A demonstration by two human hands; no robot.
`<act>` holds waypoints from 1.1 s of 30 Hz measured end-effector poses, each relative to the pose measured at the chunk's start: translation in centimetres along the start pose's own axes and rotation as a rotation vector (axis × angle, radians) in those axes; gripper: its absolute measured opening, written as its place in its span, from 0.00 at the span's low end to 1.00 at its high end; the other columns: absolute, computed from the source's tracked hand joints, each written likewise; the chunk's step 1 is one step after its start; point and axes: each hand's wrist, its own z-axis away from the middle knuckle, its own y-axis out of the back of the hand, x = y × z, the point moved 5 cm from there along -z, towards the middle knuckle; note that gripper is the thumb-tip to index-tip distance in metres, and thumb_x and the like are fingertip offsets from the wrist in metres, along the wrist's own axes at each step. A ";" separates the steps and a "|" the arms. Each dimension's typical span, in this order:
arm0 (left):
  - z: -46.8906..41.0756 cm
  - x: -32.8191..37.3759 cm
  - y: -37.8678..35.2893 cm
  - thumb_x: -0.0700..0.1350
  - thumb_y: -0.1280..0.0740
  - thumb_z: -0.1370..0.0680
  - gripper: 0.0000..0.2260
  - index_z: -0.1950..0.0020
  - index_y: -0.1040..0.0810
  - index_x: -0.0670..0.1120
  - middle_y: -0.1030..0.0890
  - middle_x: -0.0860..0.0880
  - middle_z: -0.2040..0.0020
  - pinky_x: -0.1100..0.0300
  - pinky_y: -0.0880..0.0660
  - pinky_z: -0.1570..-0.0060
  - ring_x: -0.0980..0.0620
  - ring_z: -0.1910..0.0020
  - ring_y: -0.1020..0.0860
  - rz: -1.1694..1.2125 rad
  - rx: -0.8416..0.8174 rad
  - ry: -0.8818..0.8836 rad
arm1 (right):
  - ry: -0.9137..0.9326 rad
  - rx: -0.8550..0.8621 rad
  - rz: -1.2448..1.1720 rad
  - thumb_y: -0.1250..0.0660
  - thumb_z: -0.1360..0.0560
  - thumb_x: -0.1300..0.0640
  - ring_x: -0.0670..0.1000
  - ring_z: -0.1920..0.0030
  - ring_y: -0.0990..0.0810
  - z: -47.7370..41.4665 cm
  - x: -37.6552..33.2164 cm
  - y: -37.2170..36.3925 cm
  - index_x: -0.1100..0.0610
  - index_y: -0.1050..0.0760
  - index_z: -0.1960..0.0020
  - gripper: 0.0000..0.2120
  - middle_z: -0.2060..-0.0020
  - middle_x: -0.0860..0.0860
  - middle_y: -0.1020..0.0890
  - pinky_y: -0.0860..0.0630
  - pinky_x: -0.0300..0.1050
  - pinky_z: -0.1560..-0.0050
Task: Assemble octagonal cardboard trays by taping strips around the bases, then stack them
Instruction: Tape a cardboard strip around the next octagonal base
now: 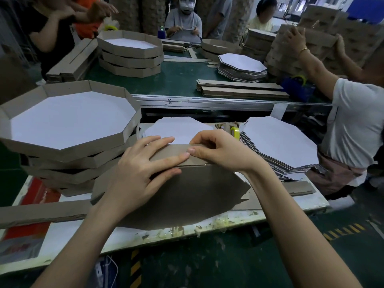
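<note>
Scuffed white worktable; left hand, right hand on brown strip, octagonal base

left hand flat, right hand in a curled pinch

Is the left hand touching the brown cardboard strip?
Touching. The head view shows the left hand with straight fingers lying flat on the cardboard strip, pressing it against the edge of the brown base.
</note>
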 end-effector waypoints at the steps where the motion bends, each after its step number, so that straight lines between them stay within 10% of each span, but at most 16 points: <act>1: 0.0 0.1 0.0 0.57 0.43 0.21 0.18 0.34 0.24 0.57 0.25 0.49 0.32 0.41 0.28 0.40 0.43 0.32 0.30 0.011 0.000 0.007 | 0.001 -0.009 -0.007 0.31 0.22 0.54 0.42 0.71 0.30 0.1 0.1 0.1 0.59 0.20 0.53 0.08 0.74 0.42 0.26 0.33 0.36 0.68; 13: -0.1 -0.2 -0.1 0.56 0.43 0.21 0.17 0.34 0.25 0.56 0.25 0.49 0.32 0.42 0.28 0.41 0.42 0.32 0.29 0.007 -0.008 -0.023 | 0.015 -0.088 -0.013 0.31 0.22 0.57 0.38 0.67 0.24 0.0 0.5 0.9 0.57 0.19 0.50 0.04 0.67 0.36 0.19 0.30 0.29 0.64; 23: -1.0 -0.4 0.0 0.58 0.41 0.22 0.16 0.37 0.22 0.60 0.25 0.54 0.32 0.43 0.31 0.38 0.43 0.31 0.30 -0.034 0.001 -0.035 | -0.005 -0.058 -0.011 0.31 0.22 0.56 0.51 0.59 0.23 -0.6 0.5 0.9 0.61 0.19 0.47 0.09 0.58 0.50 0.17 0.25 0.47 0.55; 27: -1.9 -0.2 -0.2 0.62 0.41 0.24 0.17 0.37 0.24 0.62 0.23 0.53 0.34 0.44 0.27 0.42 0.47 0.36 0.26 -0.019 -0.043 -0.010 | 0.003 -0.075 -0.020 0.33 0.21 0.55 0.45 0.56 0.19 -0.8 1.0 1.0 0.59 0.18 0.45 0.10 0.54 0.50 0.15 0.23 0.38 0.54; 33: -2.1 -0.3 -0.3 0.58 0.40 0.23 0.16 0.37 0.23 0.60 0.22 0.54 0.36 0.50 0.30 0.43 0.48 0.40 0.25 0.044 -0.032 -0.016 | -0.362 0.409 -0.324 0.37 0.19 0.54 0.49 0.48 0.21 -3.1 10.3 6.1 0.53 0.19 0.43 0.09 0.50 0.47 0.19 0.18 0.49 0.46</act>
